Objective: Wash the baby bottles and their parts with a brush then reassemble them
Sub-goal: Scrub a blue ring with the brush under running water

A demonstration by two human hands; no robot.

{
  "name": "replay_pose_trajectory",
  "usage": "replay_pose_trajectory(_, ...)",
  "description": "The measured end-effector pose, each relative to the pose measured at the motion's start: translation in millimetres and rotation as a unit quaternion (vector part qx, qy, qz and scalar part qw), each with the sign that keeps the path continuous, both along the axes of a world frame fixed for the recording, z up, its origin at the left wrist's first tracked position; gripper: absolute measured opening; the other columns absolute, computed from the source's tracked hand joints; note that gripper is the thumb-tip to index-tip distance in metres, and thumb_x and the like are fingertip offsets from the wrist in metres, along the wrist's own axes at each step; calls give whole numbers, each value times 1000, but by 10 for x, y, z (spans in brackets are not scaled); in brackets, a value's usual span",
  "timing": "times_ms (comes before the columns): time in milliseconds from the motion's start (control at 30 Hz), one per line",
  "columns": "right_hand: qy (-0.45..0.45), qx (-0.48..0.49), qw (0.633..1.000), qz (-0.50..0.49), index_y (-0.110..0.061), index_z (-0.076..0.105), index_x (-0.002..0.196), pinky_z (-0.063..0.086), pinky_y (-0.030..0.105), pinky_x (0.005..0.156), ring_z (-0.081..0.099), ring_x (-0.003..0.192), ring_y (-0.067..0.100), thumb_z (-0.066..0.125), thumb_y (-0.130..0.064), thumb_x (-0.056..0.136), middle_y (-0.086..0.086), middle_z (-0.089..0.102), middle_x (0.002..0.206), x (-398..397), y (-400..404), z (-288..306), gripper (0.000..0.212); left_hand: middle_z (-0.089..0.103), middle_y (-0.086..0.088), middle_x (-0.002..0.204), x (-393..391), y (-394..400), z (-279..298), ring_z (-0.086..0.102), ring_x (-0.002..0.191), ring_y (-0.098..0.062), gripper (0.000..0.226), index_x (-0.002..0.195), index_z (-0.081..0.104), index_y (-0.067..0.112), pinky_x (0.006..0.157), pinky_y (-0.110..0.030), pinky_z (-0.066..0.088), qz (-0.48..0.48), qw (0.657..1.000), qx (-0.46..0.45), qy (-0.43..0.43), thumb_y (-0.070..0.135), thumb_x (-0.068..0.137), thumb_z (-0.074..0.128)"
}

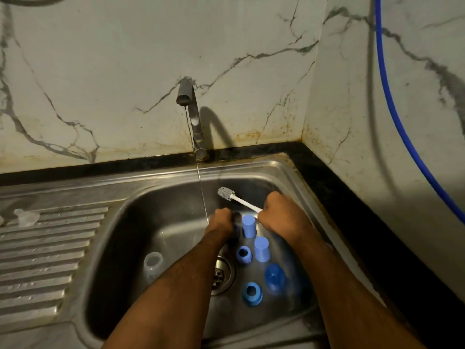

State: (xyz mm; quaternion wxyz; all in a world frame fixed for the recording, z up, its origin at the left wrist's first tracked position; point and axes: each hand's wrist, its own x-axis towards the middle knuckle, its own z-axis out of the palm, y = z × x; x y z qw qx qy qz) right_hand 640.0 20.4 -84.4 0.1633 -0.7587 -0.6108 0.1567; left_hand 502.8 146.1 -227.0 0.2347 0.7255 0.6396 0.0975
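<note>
Forearms come in from the bottom edge, both reaching into the steel sink (297, 172). No brand, label or writing readable anywhere.

Count of blue parts in the basin: 5 plainly seen. Nearest is a screw ring (252, 293) w/ open hole up, right of the drain (221, 274). Next, a dome-shaped blue cap (274, 277) just right of it. Then a 2nd ring (243, 254) and, touching its right side, a tall blue cover (261, 248) standing upright. Farther back, a 2nd tall cover (249, 225) upright between the two hands. One clear bottle (152, 265) lies left of the drain, mouth toward camera, well apart from the blue group.

Left hand (221, 222) is curled round a dark item (236, 219) at mid-basin; too blurred to say what it is. Thin water stream (201, 192) falls right at that hand. Right hand (284, 212) is fisted tight on the white handle of 1 brush (239, 199); its grey bristle head points up-left toward the stream, in the air, touching nothing.

On the ribbed drainboard (45, 248), far left, a clear part (26, 217), prob. a teat, hard to tell.

Behind: 1 tap (191, 109) running, marble-look wall (100, 71), black counter edge (352, 197), 1 blue hose (392, 96) hanging at right.
</note>
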Motion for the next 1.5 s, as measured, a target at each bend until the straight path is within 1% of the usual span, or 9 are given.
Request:
replay_pose_trajectory(100, 5, -3, 1000, -1, -13, 50, 83, 39, 29, 74, 63, 98, 35, 57, -15, 89, 17, 65, 99, 13, 14, -15, 10, 69, -20, 103, -24, -22, 63, 67, 98, -36, 32, 93, 66, 1, 73, -35, 52, 11, 1000, 4, -12, 25, 73, 74)
replay_pose_trajectory(267, 5, 6, 1000, -4, -13, 47, 69, 38, 28, 67, 56, 74, 25, 58, -15, 89, 1, 47, 66, -1, -15, -16, 23, 73, -17, 91, -215, 7, 178, 70, 95, -32, 37, 91, 72, 7, 70, -34, 53, 39, 999, 16, -29, 33, 65, 73)
replay_pose_trajectory(433, 2, 13, 1000, -5, -12, 58, 74, 42, 29, 66, 60, 72, 22, 60, -17, 87, 5, 59, 74, -73, -69, -24, 15, 74, -6, 79, -495, -140, 445, 71, 80, -20, 33, 82, 78, 14, 63, -24, 49, 111, 985, 42, -129, 39, 61, 73)
replay_pose_trajectory(667, -6, 40, 999, -5, -17, 54, 63, 42, 28, 63, 61, 67, 16, 65, -36, 93, 0, 60, 66, -210, -237, -13, 37, 73, -8, 76, -868, -384, 743, 72, 75, -22, 3, 76, 75, 15, 72, -42, 62, 183, 947, 43, -260, 14, 78, 77)
replay_pose_trajectory(767, -13, 44, 999, -12, -19, 61, 70, 45, 28, 66, 61, 70, 13, 64, -38, 93, -2, 63, 70, -257, -308, 59, 30, 69, -9, 73, -955, -506, 891, 72, 76, -29, 28, 59, 66, 21, 71, -45, 62, 225, 924, 33, -307, 2, 79, 71)
replay_pose_trajectory(933, -12, 58, 998, -16, -21, 68, 76, 50, 27, 66, 60, 66, 8, 65, -44, 92, -4, 65, 71, -296, -408, 98, 28, 65, -15, 107, -1052, -606, 992, 67, 94, -30, 26, 111, 72, 11, 74, -43, 62, 236, 886, 25, -398, 1, 89, 61)
replay_pose_trajectory(1133, -19, 86, 996, -1, -19, 65, 68, 51, 29, 64, 63, 66, 11, 69, -43, 89, -3, 65, 66, -324, -363, 178, 32, 67, -13, 98, -1089, -682, 1024, 67, 86, -24, 6, 91, 70, 13, 68, -34, 62, 241, 845, 12, -477, 8, 91, 69)
replay_pose_trajectory(1300, -47, 110, 993, 6, -19, 66, 71, 36, 23, 52, 58, 63, 9, 70, -39, 91, -4, 59, 62, -360, -182, 239, 29, 66, -19, 107, -1160, -578, 984, 67, 93, -30, 13, 102, 69, 5, 68, -34, 62, 265, 837, 15, -479, 14, 92, 68)
replay_pose_trajectory(1500, -90, 120, 986, 69, -25, 77, 101, 53, 29, 77, 64, 81, 11, 65, -36, 95, -4, 72, 86, -357, -32, 156, 17, 65, -18, 109, -1228, -471, 913, 67, 97, -29, 18, 110, 67, 4, 73, -33, 60, 268, 846, 18, -461, 14, 100, 55)
